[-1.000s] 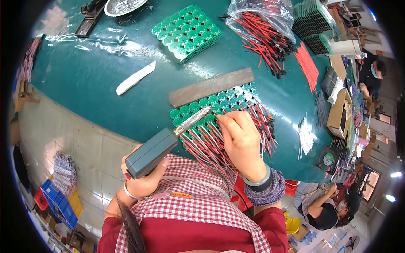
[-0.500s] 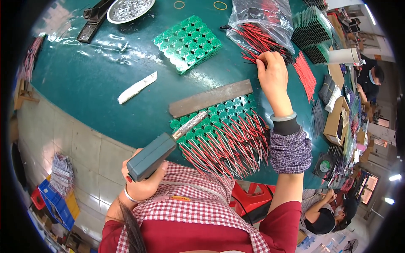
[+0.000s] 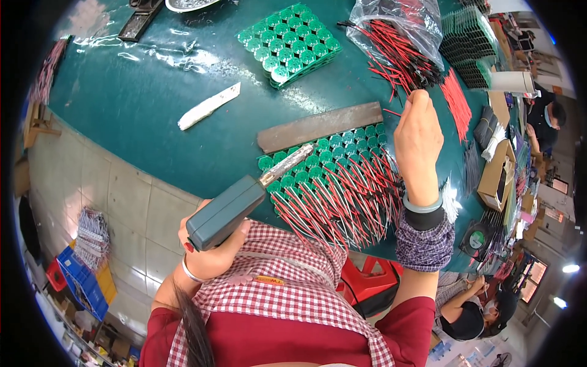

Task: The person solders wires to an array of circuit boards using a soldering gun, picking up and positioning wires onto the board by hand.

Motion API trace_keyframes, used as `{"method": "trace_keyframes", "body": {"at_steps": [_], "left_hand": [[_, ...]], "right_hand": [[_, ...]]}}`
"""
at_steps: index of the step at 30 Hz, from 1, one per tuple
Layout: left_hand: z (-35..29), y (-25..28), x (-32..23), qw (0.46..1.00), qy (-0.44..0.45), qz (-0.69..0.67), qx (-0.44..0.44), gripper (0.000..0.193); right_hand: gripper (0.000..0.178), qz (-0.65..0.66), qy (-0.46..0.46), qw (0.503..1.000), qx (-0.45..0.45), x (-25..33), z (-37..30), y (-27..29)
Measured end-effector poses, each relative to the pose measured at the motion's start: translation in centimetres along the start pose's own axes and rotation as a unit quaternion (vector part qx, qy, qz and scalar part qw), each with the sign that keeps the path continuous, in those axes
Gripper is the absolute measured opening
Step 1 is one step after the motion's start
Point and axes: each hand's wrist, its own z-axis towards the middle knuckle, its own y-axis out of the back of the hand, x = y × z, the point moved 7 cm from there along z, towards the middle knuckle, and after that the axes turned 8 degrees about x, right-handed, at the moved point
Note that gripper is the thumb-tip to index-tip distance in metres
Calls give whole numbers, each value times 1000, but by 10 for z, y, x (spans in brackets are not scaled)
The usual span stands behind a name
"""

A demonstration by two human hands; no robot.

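While the left hand [image 3: 211,260] is wrapped around the handle of a grey soldering tool [image 3: 226,214], the right hand [image 3: 419,147] is much the nearer to the loose red wires [image 3: 391,46]. They lie at 11 to 12 o'clock from it, spilling from a clear plastic bag [image 3: 431,33], their long axis running roughly from 10 to 4 o'clock, with black ends just beyond its fingertips. Its fingers are bent and drawn close together; a short red length [image 3: 391,112] shows just beside them on their 9 o'clock side, but whether they grip it I cannot tell. From the right hand, the green circuit boards [image 3: 336,141] lie at 8 to 9 o'clock, a flat metal bar [image 3: 321,127] along their 12 o'clock edge and attached wires [image 3: 342,208] trailing toward 5 o'clock. The tool points to 2 o'clock, its metal tip over the boards.
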Motion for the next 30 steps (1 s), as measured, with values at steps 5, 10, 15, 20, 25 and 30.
{"method": "trace_keyframes", "body": {"at_steps": [5, 10, 15, 20, 25, 30], "left_hand": [[-2, -1, 4, 1000, 2, -15, -5, 23], [-4, -1, 3, 1000, -11, -13, -5, 23], [-3, -1, 4, 1000, -7, -19, -17, 22], [-5, -1, 4, 1000, -25, -12, -4, 23], [-1, -9, 0, 999, -41, -9, 18, 23], [-3, -11, 3, 999, -30, -18, 34, 23]], "right_hand": [[6, 2, -31, 998, 54, -7, -18, -15], [6, 53, -66, 993, 76, -16, -29, -13], [10, 78, -17, 997, -16, -10, -34, 9], [16, 303, 73, 950, 27, 46, -56, 28], [17, 301, 107, 945, 70, 84, -77, 17], [19, 268, 108, 956, 42, 91, -83, 15]]}}
